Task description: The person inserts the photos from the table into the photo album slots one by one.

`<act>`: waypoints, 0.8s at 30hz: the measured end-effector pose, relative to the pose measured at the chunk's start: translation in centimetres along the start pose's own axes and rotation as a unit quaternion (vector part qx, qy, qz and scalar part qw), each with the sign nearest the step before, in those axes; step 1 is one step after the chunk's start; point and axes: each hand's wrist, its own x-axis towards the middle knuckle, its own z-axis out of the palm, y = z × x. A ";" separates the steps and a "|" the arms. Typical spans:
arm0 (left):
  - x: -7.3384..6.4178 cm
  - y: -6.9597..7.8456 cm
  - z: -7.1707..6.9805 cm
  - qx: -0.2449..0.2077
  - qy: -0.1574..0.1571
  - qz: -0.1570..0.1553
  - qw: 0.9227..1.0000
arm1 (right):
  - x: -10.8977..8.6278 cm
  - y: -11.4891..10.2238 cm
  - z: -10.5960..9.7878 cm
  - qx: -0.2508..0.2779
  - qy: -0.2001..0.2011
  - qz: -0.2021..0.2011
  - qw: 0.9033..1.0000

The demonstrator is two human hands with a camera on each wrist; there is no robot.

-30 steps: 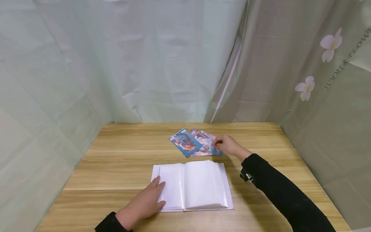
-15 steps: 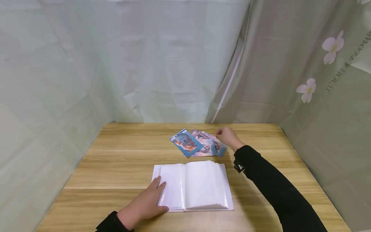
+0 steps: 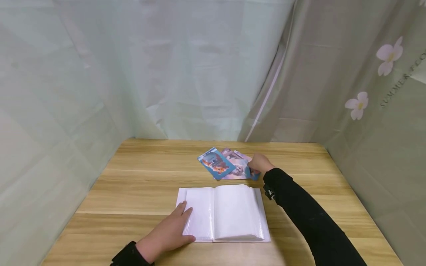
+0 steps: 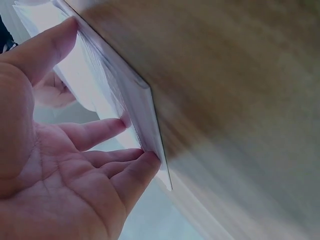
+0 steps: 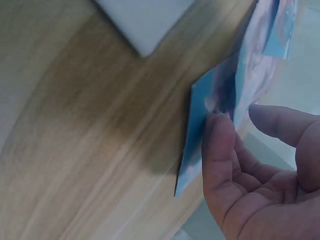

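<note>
Just right of and below the middle of the head view, the cards (image 3: 239, 170) lie overlapping on the table (image 3: 133, 192), a tilted blue one (image 3: 216, 164) topmost at the left of the group. The right hand (image 3: 261, 163) is down at the group's right end, its fingers bent; the right wrist view shows a fingertip against the lower blue card (image 5: 198, 105) and the thumb close to the card overlapping it, but I can't tell whether anything is pinched. Nearer me, at the lower middle, the album (image 3: 236, 214) lies spread at white pages. The left hand (image 3: 169, 229) rests on its left side, fingers straight and spread, thumb apart at the bottom edge. Both arms wear black sleeves (image 3: 309, 214), coming in from the bottom of the frame. Pale curtains (image 3: 206, 74) hang behind the table, with pink flowers (image 3: 357, 106) and lettering (image 3: 402, 83) toward the upper right.
</note>
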 end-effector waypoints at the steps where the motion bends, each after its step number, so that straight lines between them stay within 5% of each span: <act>1: 0.0 0.0 0.0 0.000 0.001 0.000 1.000 | 0.0 0.0 0.0 0.006 0.001 0.003 1.000; 6: 0.0 0.1 0.0 0.003 0.001 -0.001 1.000 | 0.4 0.3 0.4 0.078 -0.008 0.044 0.996; 12: -0.1 0.1 0.0 0.001 0.005 -0.004 1.000 | 0.5 0.4 0.8 0.222 -0.032 0.091 0.970; 20: 0.0 0.1 0.1 0.002 0.006 -0.008 1.000 | 0.6 1.0 1.4 0.247 -0.026 0.084 0.965; 24: 0.0 0.1 0.1 0.004 0.008 -0.009 1.000 | 0.5 1.1 1.3 0.288 -0.024 0.073 0.955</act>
